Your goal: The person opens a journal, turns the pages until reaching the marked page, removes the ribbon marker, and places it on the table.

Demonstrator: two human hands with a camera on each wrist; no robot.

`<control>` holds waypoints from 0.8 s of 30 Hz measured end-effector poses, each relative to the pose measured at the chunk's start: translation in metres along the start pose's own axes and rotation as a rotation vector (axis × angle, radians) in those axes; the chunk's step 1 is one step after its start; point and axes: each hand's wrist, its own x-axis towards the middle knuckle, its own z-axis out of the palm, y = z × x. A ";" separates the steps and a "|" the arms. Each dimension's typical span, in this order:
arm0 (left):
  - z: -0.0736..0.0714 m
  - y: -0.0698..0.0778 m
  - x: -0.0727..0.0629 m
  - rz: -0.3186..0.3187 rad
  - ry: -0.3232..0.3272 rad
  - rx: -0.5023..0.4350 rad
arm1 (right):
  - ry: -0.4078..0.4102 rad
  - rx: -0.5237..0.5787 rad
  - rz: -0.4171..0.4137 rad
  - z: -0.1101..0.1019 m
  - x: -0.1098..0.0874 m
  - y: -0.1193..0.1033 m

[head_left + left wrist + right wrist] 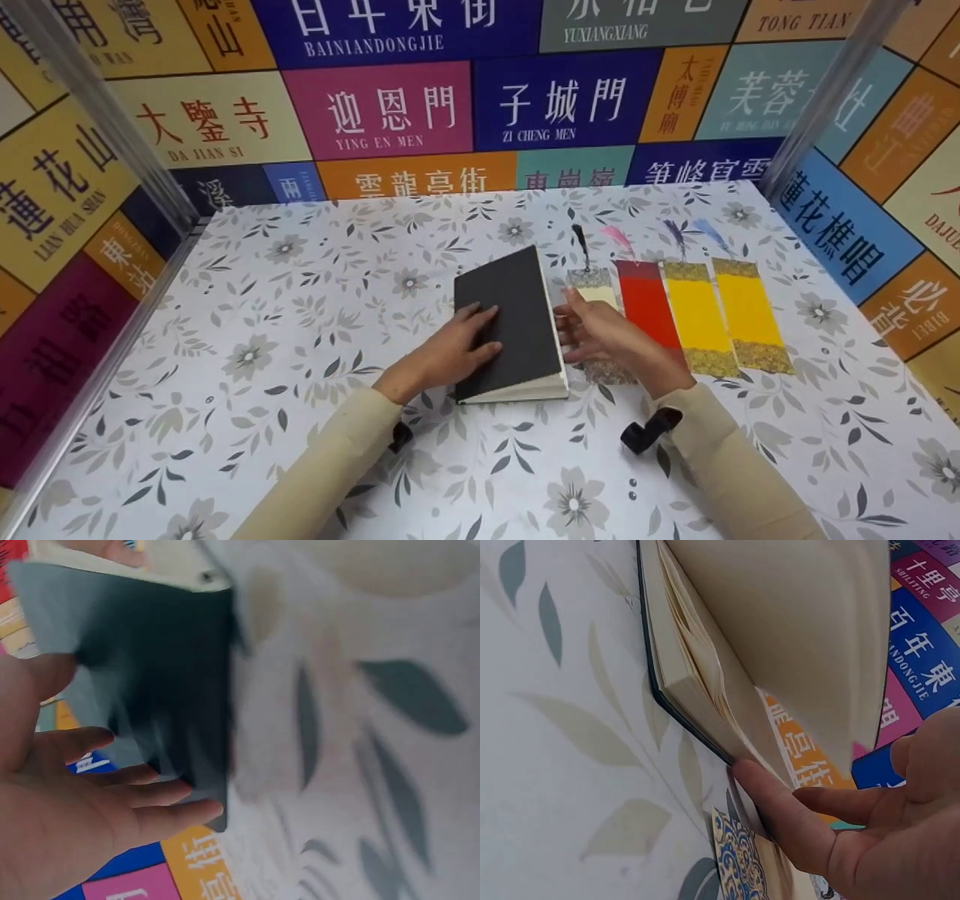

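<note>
A notebook with a black cover [506, 322] lies on the table, its front cover tilted up a little and cream pages [697, 652] showing along the open side. My left hand [457, 349] touches the cover with fingers spread; the left wrist view shows them nearly straight against the dark cover [172, 667]. At the notebook's right edge is my right hand [604, 330], fingers extended. One of its fingers [780, 810] touches the lower page edge in the right wrist view. Partly behind that hand lies a cream bookmark [589, 279] with patterned ends and a black tassel.
Right of the cream bookmark lie a red bookmark [645, 296] with a pink tassel and two yellow bookmarks, one inner [699, 311] and one outer [752, 311]. Flower-patterned cloth [300, 420] covers the table. Panels with printed characters [379, 109] stand behind and at both sides.
</note>
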 end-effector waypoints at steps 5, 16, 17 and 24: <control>0.007 0.003 0.001 -0.036 -0.088 0.124 | 0.024 -0.075 -0.030 0.004 -0.002 0.003; 0.010 0.001 0.001 0.019 -0.111 0.191 | 0.142 -0.270 -0.047 0.013 -0.001 0.011; 0.009 0.000 0.001 0.026 -0.110 0.188 | 0.146 -0.272 -0.047 0.013 -0.001 0.011; -0.003 -0.007 0.003 0.089 -0.056 0.209 | 0.147 -0.321 -0.069 0.012 -0.002 0.012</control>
